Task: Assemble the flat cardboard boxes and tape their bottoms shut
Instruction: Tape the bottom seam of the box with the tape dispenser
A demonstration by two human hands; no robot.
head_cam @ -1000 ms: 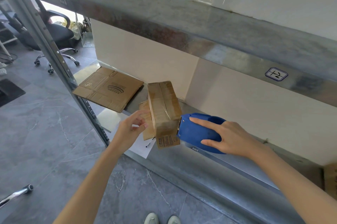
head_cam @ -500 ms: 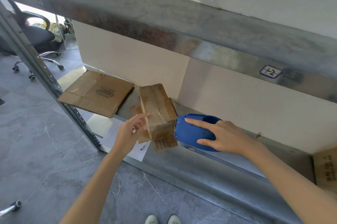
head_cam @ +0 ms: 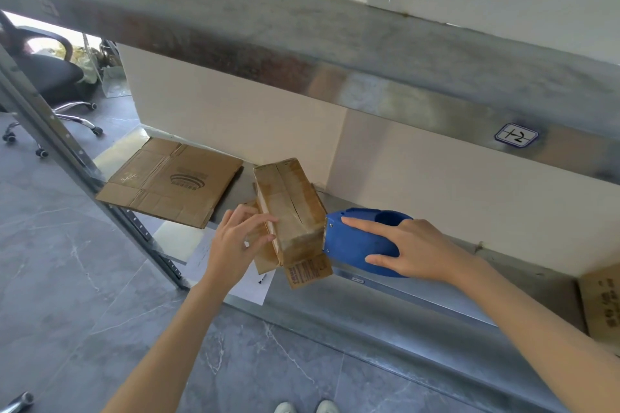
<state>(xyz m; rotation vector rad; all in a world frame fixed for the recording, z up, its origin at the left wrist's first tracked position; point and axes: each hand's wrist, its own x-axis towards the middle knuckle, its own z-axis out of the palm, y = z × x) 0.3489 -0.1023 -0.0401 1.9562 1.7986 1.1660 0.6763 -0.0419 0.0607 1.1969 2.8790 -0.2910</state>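
Note:
A small brown cardboard box stands on the metal shelf, its taped flaps facing up and one flap with a printed label hanging over the shelf edge. My left hand presses its fingers against the box's left side. My right hand grips a blue tape dispenser, whose toothed front edge touches the box's right near corner. A flat unfolded cardboard box lies on the shelf to the left.
A white paper sheet with a pen lies under the box at the shelf's front edge. Another cardboard box sits at the far right. An upper shelf beam hangs overhead. An office chair stands at the far left.
The view shifted left to right slightly. My left hand slid further onto the box's side. The dispenser stays against the box's near right corner.

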